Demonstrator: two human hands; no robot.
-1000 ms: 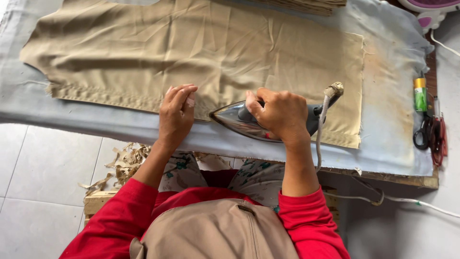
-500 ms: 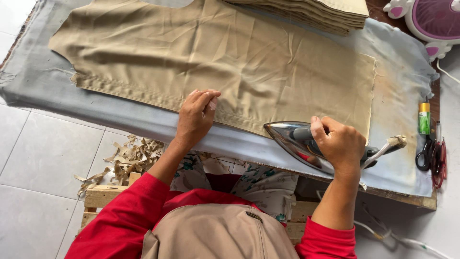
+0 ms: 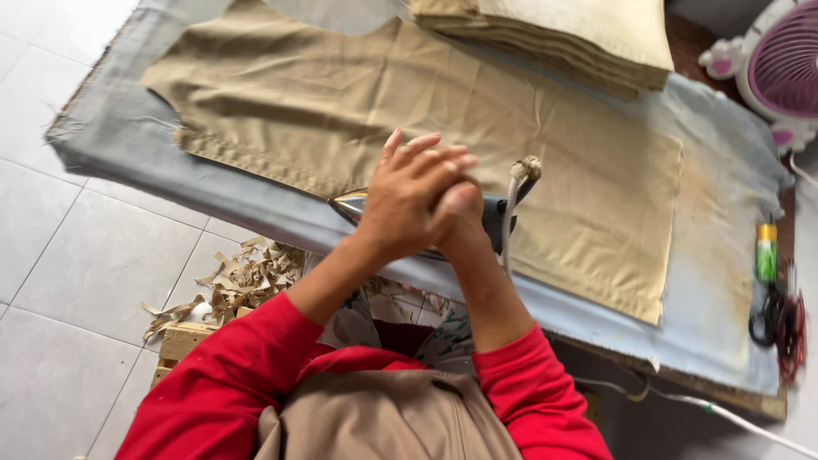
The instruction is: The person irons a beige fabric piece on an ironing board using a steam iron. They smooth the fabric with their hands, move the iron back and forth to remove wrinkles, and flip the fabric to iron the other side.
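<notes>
Head view: iron [image 3: 358,204] sits on tan fabric piece [image 3: 443,145] at the near edge of the grey-covered surface [image 3: 724,281]. Right hand [image 3: 464,213] clenched on its handle. Left hand [image 3: 409,192] released, fingers spread, laid over the right. Stacked fabric [image 3: 554,34] behind.

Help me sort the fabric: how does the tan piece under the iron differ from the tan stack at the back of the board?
The tan piece lies spread out as a single layer; the tan stack is many layers piled up. The piece shows creases and a shaped, notched outline; the stack looks squared, edges roughly aligned. The iron sits on the piece; nothing rests on the stack. Both share the same tan colour.
</notes>
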